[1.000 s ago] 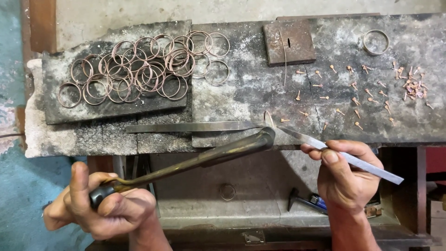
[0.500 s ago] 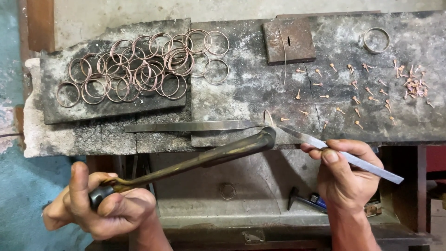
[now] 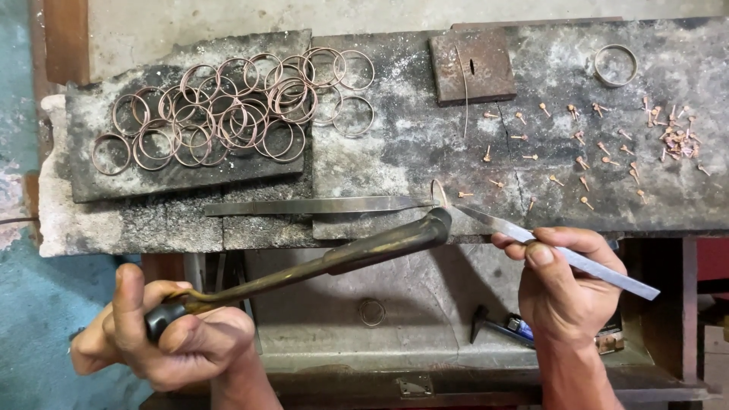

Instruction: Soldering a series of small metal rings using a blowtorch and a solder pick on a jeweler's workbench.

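On the dirty grey bench (image 3: 395,144), a small ring (image 3: 439,193) stands just past the tips of the tweezers (image 3: 562,254) pinched in the right hand (image 3: 566,292), while the left hand (image 3: 171,338) squeezes the torch (image 3: 326,262), its long pipe pointing up-right at the ring.

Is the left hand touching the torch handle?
Touching. The head view shows the left hand wrapped around the dark grip of the torch, fingers and thumb closed on it with no gap.
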